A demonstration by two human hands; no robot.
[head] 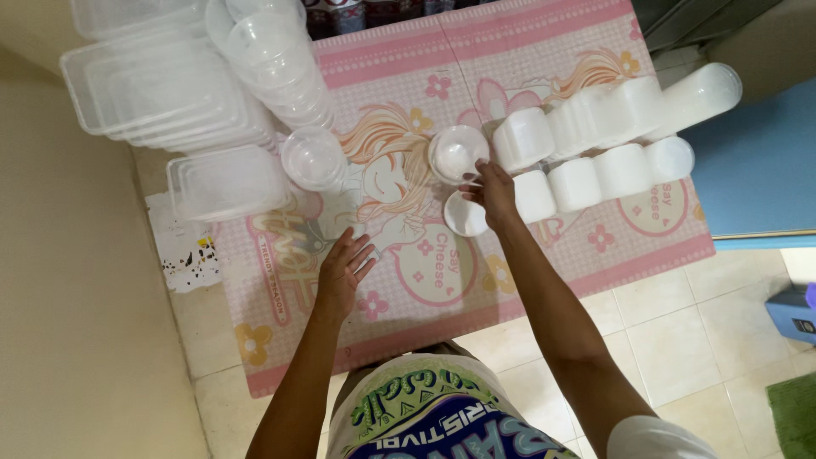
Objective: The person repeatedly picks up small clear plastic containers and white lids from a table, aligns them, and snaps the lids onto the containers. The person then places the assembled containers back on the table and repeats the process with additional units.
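My right hand (491, 192) reaches over a pink cartoon-print mat (544, 42). Its fingertips touch a small round clear container (455, 152), and a round white lid (464, 216) lies just under the hand. Whether the fingers grip either one is hidden. My left hand (344, 269) rests flat on the mat with fingers spread, holding nothing. A clear round cup (313, 158) stands up and left of it.
Stacks of clear rectangular containers (161, 89) and nested round tubs (276, 55) fill the upper left. Rows of white cups lying on their sides (608, 132) sit on the right. Tiled floor surrounds the mat, with a wall at left and a blue surface (756, 170) at right.
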